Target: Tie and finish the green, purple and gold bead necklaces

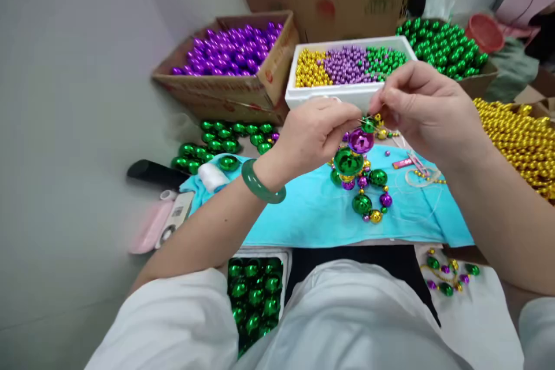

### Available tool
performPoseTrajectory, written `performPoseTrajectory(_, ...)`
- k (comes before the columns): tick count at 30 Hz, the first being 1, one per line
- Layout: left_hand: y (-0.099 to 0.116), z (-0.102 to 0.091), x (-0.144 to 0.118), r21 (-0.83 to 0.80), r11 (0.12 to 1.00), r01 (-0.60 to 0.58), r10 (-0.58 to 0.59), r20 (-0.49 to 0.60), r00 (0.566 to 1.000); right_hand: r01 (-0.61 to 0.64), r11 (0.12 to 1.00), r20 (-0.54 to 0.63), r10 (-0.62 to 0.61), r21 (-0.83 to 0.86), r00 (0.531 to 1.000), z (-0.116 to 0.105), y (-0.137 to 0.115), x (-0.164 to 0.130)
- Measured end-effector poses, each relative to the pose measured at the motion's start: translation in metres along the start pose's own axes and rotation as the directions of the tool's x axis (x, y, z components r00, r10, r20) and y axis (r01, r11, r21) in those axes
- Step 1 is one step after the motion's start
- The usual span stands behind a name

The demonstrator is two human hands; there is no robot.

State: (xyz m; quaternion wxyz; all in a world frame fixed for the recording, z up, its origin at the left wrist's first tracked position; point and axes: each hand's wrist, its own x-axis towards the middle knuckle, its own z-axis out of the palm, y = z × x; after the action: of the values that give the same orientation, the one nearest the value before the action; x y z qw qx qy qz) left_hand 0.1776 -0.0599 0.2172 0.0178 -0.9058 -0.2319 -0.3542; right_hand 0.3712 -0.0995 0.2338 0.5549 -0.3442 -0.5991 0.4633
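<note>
1. Bead strand (362, 176): we record glossy green, purple and gold balls of mixed sizes on one string. It hangs from our fingers over the turquoise cloth (303, 214), its lower loop lying on the cloth.
2. Left hand (314, 136): fingers pressed together, pinching the strand's upper end just above the large purple ball (361, 140). A green bangle (260, 185) sits on the wrist.
3. Right hand (427, 110): thumb and forefinger pinched on a small green bead (368, 125) at the strand's top, touching the left fingertips.
4. White tray (329, 94): behind our hands, holding small gold, purple and green beads in three bands.
5. Cardboard box (225, 89) of purple balls: back left.
6. Gold bead strands (520, 139): heaped at right, cut off by the frame edge.
7. Hard to make out: the thread itself and any needle between our fingertips; we cannot tell which is held.
</note>
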Motion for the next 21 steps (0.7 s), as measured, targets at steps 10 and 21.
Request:
performPoseTrajectory(10, 0.010, -0.030, 0.028, 0.159, 0.981, -0.113, 0.106, 0.053, 0.993, 0.119, 0.992, -0.023, -0.120, -0.044, 0.992, 0.001, -0.025, 0.023)
performPoseTrajectory(21, 0.010, -0.035, 0.057, 0.163, 0.978, -0.133, 0.119, 0.096, 0.988, -0.008, 0.988, 0.028, 0.012, -0.156, 1.000, -0.017, -0.045, 0.033)
